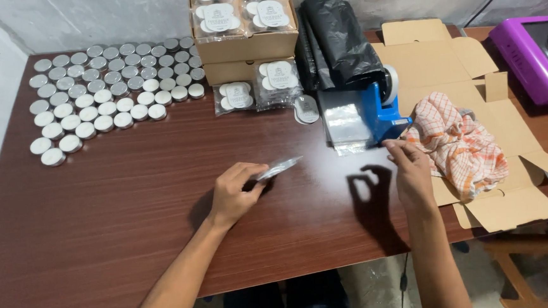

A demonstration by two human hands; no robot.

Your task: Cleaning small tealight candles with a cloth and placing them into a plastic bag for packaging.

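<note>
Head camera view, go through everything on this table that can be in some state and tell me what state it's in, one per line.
left hand: pinching a flat clear packet, held off the table
right hand: fingertips pinched together beside the blue tape dispenser
flattened cardboard box: flaps open
top carton: open, filled with packets
tealight candles: loose, upright in rows
checked cloth: crumpled

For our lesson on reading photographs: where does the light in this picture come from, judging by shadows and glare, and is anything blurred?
Head view: the right hand throws a crisp shadow to its left on the table, so light comes from the right; pale glare lies mid-table; the clear packet in the left hand is slightly blurred.
</note>
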